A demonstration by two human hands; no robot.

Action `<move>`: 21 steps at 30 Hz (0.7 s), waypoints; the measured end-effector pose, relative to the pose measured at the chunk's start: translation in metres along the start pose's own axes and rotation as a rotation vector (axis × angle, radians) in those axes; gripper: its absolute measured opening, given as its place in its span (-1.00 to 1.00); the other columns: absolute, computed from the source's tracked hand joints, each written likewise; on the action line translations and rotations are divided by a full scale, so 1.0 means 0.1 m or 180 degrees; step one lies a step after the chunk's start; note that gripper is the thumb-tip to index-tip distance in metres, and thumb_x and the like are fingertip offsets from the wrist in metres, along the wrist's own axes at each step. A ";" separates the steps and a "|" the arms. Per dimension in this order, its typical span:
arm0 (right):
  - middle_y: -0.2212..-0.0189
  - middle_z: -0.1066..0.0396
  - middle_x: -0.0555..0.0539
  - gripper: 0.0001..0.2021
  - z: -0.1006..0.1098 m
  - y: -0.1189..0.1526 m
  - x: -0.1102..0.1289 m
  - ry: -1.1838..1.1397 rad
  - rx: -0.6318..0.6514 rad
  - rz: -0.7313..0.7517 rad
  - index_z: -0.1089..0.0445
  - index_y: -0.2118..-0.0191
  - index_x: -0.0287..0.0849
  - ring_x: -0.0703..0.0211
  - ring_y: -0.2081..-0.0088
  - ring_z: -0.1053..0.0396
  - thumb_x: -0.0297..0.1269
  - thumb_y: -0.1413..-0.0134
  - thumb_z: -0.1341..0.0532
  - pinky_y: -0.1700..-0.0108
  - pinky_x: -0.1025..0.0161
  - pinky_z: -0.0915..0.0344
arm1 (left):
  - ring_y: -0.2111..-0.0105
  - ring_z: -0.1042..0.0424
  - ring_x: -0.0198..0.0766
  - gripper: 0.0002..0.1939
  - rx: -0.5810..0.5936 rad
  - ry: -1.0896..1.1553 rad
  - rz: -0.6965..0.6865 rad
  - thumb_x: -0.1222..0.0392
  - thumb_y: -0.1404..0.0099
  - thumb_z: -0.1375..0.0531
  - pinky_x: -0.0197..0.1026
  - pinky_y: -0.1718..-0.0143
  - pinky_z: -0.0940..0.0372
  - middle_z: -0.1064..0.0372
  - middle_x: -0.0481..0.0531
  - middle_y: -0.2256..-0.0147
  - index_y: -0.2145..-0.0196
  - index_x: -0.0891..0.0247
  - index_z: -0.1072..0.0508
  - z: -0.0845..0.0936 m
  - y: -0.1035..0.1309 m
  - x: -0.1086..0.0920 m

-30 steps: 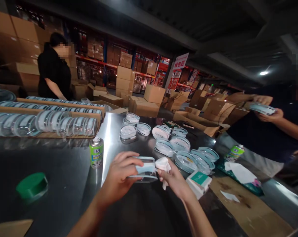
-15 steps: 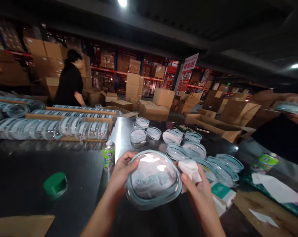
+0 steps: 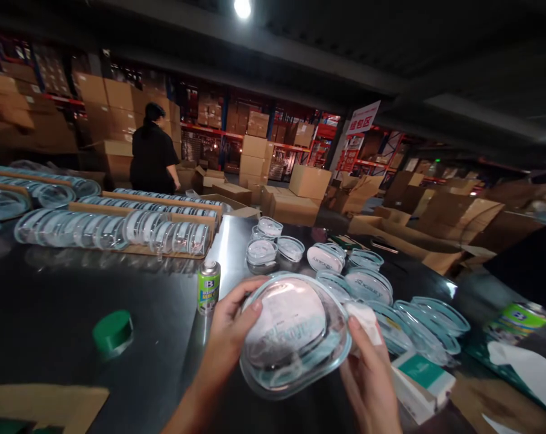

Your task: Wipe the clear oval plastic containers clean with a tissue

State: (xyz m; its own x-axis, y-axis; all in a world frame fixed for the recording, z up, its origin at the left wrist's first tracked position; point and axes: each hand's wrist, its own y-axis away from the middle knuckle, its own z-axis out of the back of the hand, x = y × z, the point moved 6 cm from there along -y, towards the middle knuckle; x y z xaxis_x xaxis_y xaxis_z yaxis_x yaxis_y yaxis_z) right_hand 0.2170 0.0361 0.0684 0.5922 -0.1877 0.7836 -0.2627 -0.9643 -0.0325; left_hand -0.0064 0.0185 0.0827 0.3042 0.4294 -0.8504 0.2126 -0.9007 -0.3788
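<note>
**Warehouse desk, glass lid held up in both hands**

Stacked cartons (image 3: 255, 147) fill the background behind a dark desk (image 3: 65, 289) carrying rows of lids (image 3: 119, 229). Above it, near a spray can (image 3: 208, 287) and green cap (image 3: 112, 332), the left hand (image 3: 230, 331) grips a glass lid (image 3: 293, 331); the right hand (image 3: 367, 367) pinches its edge with a white cloth (image 3: 366, 316).

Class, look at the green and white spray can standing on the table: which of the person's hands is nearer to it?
Left. The left hand is just right of the spray can; the right hand is across the lid.
</note>
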 end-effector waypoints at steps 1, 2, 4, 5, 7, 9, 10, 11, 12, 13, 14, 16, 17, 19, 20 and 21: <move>0.36 -0.46 0.10 -0.55 0.00 0.00 -0.03 -0.0035 -0.0017 -0.0016 -0.39 0.26 -0.06 0.31 0.40 -0.40 -0.21 0.36 -0.52 0.41 0.42 -0.34 | 0.06 -0.42 -0.17 -0.75 -0.0056 0.0017 -0.0013 0.06 -0.20 -0.29 -0.30 0.03 -0.23 -0.53 -0.02 0.11 0.16 0.14 -0.58 0.02 -0.01 -0.01; 0.36 -0.45 0.10 -0.57 0.00 -0.01 -0.06 -0.0056 -0.0019 -0.0045 -0.39 0.28 -0.05 0.29 0.36 -0.41 -0.20 0.35 -0.52 0.40 0.42 -0.34 | 0.08 -0.43 -0.16 -0.75 -0.0136 0.0065 -0.0005 0.07 -0.18 -0.31 -0.28 0.04 -0.24 -0.54 -0.01 0.13 0.19 0.16 -0.59 0.05 -0.02 0.00; 0.35 -0.45 0.08 -0.61 0.00 -0.02 -0.13 -0.0090 0.0025 -0.0133 -0.40 0.29 -0.05 0.25 0.30 -0.42 -0.18 0.30 -0.50 0.38 0.40 -0.35 | 0.15 -0.47 -0.15 -0.77 -0.0328 0.0209 0.0056 0.09 -0.12 -0.34 -0.27 0.11 -0.28 -0.57 0.01 0.21 0.25 0.20 -0.62 0.14 -0.06 0.01; 0.36 -0.44 0.06 -0.64 -0.01 -0.04 -0.15 -0.0098 0.0073 -0.0176 -0.41 0.29 -0.06 0.24 0.31 -0.41 -0.16 0.26 -0.48 0.37 0.37 -0.36 | 0.20 -0.48 -0.15 -0.78 -0.0417 0.0279 0.0093 0.11 -0.09 -0.35 -0.27 0.15 -0.29 -0.57 0.02 0.25 0.28 0.21 -0.62 0.19 -0.08 0.02; 0.40 -0.41 0.03 -0.69 -0.03 -0.07 -0.19 -0.0108 0.0175 -0.0251 -0.42 0.30 -0.10 0.26 0.38 -0.36 -0.14 0.19 -0.44 0.38 0.34 -0.36 | 0.27 -0.48 -0.19 -0.80 -0.0560 0.0375 0.0145 0.14 -0.05 -0.36 -0.29 0.22 -0.30 -0.58 0.00 0.31 0.32 0.21 -0.63 0.29 -0.12 0.04; 0.44 -0.36 0.04 -0.70 -0.04 -0.10 -0.18 -0.0168 0.0239 -0.0257 -0.41 0.34 -0.13 0.33 0.45 -0.28 -0.13 0.18 -0.43 0.41 0.38 -0.32 | 0.30 -0.47 -0.23 -0.81 -0.0660 0.0380 0.0129 0.15 -0.04 -0.36 -0.31 0.25 -0.29 -0.58 -0.02 0.33 0.33 0.21 -0.63 0.36 -0.16 0.04; 0.45 -0.33 0.06 -0.69 -0.03 -0.12 -0.16 -0.0210 0.0240 -0.0238 -0.39 0.35 -0.14 0.36 0.47 -0.25 -0.13 0.19 -0.44 0.44 0.41 -0.29 | 0.31 -0.47 -0.25 -0.80 -0.0703 0.0373 0.0112 0.16 -0.03 -0.37 -0.32 0.26 -0.28 -0.58 -0.02 0.33 0.33 0.21 -0.63 0.39 -0.17 0.04; 0.45 -0.31 0.07 -0.67 -0.01 -0.14 -0.13 -0.0244 0.0211 -0.0203 -0.37 0.37 -0.14 0.38 0.47 -0.22 -0.13 0.23 -0.46 0.46 0.44 -0.27 | 0.32 -0.46 -0.26 -0.80 -0.0745 0.0365 0.0095 0.15 -0.03 -0.37 -0.33 0.27 -0.27 -0.58 -0.02 0.33 0.33 0.22 -0.63 0.42 -0.17 0.04; 0.44 -0.29 0.07 -0.64 0.02 -0.16 -0.09 -0.0271 0.0163 -0.0156 -0.35 0.38 -0.15 0.39 0.47 -0.21 -0.14 0.26 -0.47 0.48 0.45 -0.25 | 0.33 -0.46 -0.27 -0.79 -0.0784 0.0355 0.0080 0.15 -0.02 -0.38 -0.34 0.27 -0.27 -0.58 -0.02 0.33 0.33 0.22 -0.63 0.43 -0.18 0.03; 0.43 -0.27 0.07 -0.62 0.05 -0.17 -0.04 -0.0280 0.0093 -0.0098 -0.34 0.38 -0.15 0.39 0.47 -0.20 -0.14 0.29 -0.48 0.48 0.46 -0.25 | 0.34 -0.45 -0.28 -0.79 -0.0825 0.0347 0.0066 0.14 -0.03 -0.38 -0.34 0.28 -0.26 -0.58 -0.03 0.33 0.33 0.22 -0.63 0.45 -0.18 0.03; 0.43 -0.26 0.07 -0.61 0.10 -0.18 0.02 -0.0277 0.0010 -0.0037 -0.34 0.37 -0.15 0.39 0.47 -0.20 -0.15 0.31 -0.49 0.48 0.46 -0.27 | 0.35 -0.45 -0.29 -0.79 -0.0862 0.0340 0.0056 0.14 -0.03 -0.38 -0.34 0.29 -0.26 -0.58 -0.03 0.33 0.32 0.22 -0.63 0.46 -0.19 0.03; 0.41 -0.26 0.05 -0.62 0.21 -0.18 0.13 -0.0201 -0.0167 0.0096 -0.35 0.34 -0.15 0.36 0.46 -0.23 -0.13 0.26 -0.47 0.45 0.43 -0.31 | 0.35 -0.44 -0.29 -0.79 -0.0924 0.0318 0.0029 0.13 -0.03 -0.38 -0.34 0.29 -0.25 -0.58 -0.05 0.34 0.32 0.21 -0.63 0.48 -0.19 0.02; 0.38 -0.28 0.03 -0.65 0.26 -0.17 0.19 -0.0145 -0.0239 0.0163 -0.36 0.32 -0.14 0.34 0.43 -0.25 -0.12 0.20 -0.45 0.42 0.42 -0.34 | 0.34 -0.44 -0.29 -0.79 -0.0941 0.0301 0.0017 0.13 -0.03 -0.38 -0.34 0.28 -0.25 -0.58 -0.05 0.34 0.32 0.21 -0.63 0.48 -0.19 0.01; 0.35 -0.31 0.01 -0.70 0.36 -0.14 0.28 -0.0021 -0.0395 0.0274 -0.38 0.29 -0.11 0.30 0.40 -0.28 -0.11 0.12 -0.41 0.40 0.39 -0.36 | 0.30 -0.44 -0.26 -0.78 -0.0949 0.0259 -0.0008 0.14 -0.03 -0.38 -0.34 0.25 -0.25 -0.58 -0.03 0.32 0.32 0.22 -0.63 0.47 -0.20 0.00; 0.36 -0.32 0.00 -0.71 0.39 -0.13 0.33 0.0033 -0.0444 0.0349 -0.38 0.30 -0.10 0.29 0.41 -0.28 -0.13 0.12 -0.40 0.40 0.39 -0.36 | 0.29 -0.45 -0.25 -0.78 -0.0946 0.0237 -0.0015 0.14 -0.03 -0.38 -0.33 0.24 -0.25 -0.58 -0.02 0.31 0.31 0.22 -0.63 0.46 -0.19 0.00; 0.38 -0.32 0.01 -0.72 0.42 -0.11 0.37 0.0078 -0.0459 0.0444 -0.38 0.31 -0.10 0.30 0.42 -0.28 -0.15 0.13 -0.41 0.41 0.40 -0.35 | 0.28 -0.45 -0.24 -0.77 -0.0937 0.0219 -0.0016 0.14 -0.03 -0.38 -0.32 0.24 -0.25 -0.58 -0.01 0.29 0.31 0.23 -0.63 0.45 -0.19 -0.01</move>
State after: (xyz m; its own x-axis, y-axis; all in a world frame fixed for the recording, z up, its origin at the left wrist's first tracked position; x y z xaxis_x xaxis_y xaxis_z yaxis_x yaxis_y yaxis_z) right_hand 0.2737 0.0323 0.0714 0.5242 -0.3114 0.7926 -0.4483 -0.8922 -0.0541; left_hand -0.0526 0.0325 0.0740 0.3624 0.4463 -0.8182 0.4713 -0.8451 -0.2522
